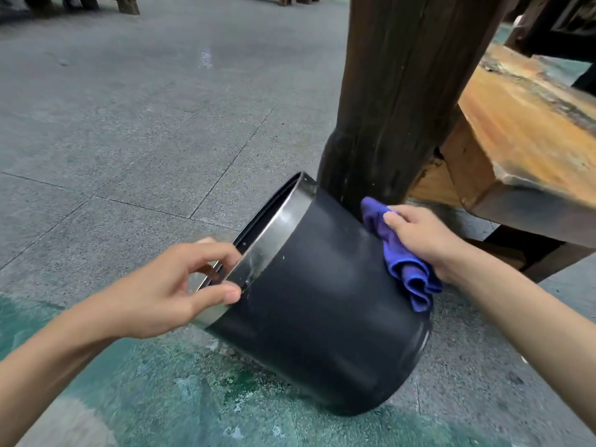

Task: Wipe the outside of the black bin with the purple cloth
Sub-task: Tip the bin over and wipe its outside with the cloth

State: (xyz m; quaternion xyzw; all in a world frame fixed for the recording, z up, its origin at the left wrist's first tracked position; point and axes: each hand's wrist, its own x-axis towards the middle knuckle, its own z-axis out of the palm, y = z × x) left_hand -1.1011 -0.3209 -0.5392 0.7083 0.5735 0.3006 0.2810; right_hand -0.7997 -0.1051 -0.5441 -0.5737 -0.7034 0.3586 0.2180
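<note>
The black bin (pixel 325 304) lies tipped over on the floor (pixel 129 124), its open mouth turned to the far left and its base toward the near right, so that its curved side faces up. A silver metal band (pixel 274 240) runs round the rim, scuffed and streaked, and small pale specks dot the dark wall just beside it. The purple cloth (pixel 400 259) is bunched against the upper right part of the bin's outside, close to the base, with folds hanging down over the edge. The right hand (pixel 422 240) holds this cloth, its grip closed round the bundle, thumb on top and the cloth pressed to the bin's wall. The left hand (pixel 180 285) is at the rim on the near left: its grip pinches the metal band, the thumb lying on the outside and the fingers curling over the edge into the mouth. Both forearms reach in from the near corners. Directly behind the bin, touching or nearly touching its far side, rises a thick dark wooden post (pixel 403 91). To the right of the post a rough orange-brown wooden table (pixel 522 124) slab juts out above the floor. The floor is grey stone tile farther off, and stained green near the bin.
</note>
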